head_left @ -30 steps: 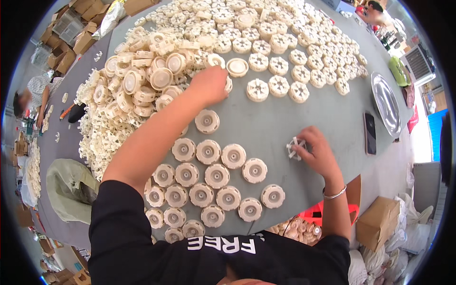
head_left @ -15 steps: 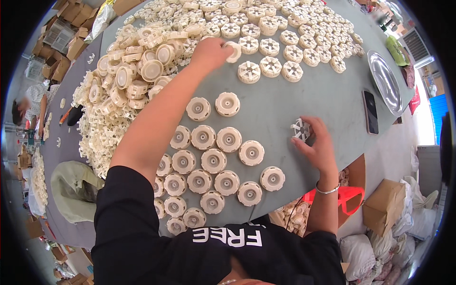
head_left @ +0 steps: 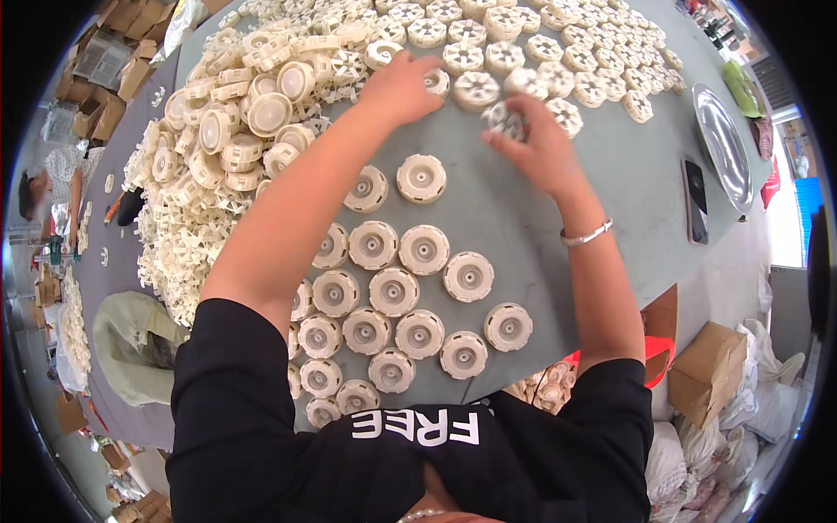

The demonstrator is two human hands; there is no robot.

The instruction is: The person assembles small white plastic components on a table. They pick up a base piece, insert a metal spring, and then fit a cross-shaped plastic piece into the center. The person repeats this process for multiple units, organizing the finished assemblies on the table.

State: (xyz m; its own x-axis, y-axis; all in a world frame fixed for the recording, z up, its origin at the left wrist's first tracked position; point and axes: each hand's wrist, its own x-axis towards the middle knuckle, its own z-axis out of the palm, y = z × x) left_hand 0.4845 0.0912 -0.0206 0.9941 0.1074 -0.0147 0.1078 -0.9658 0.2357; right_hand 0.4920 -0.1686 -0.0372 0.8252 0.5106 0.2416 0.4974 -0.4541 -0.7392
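Note:
My left hand [head_left: 399, 91] reaches to the far edge of the pile, its fingers closed on a round cream plastic cap [head_left: 436, 83]. My right hand [head_left: 545, 150] grips a spoked plastic disc [head_left: 505, 122] between thumb and fingers, just in front of the rows of spoked wheels. The nearest of those rows has a cream wheel with spokes [head_left: 477, 90], close to both hands. Nearer my body, several round cream caps [head_left: 424, 249] lie hollow side up in loose rows. A heap of caps and small star-shaped parts [head_left: 268, 114] rises left of my left forearm.
On the right of the grey table [head_left: 628, 235] lie a phone [head_left: 695, 202] and an oval metal tray [head_left: 744, 179]. A green bag [head_left: 741, 91] sits beyond them. Below the right table edge are a cardboard box [head_left: 708, 373] and sacks. Another person [head_left: 63, 185] sits at far left.
My right hand has moved far forward and left with the spoked disc, from bare table to the wheel rows. The left hand has shifted slightly forward and right with its cap.

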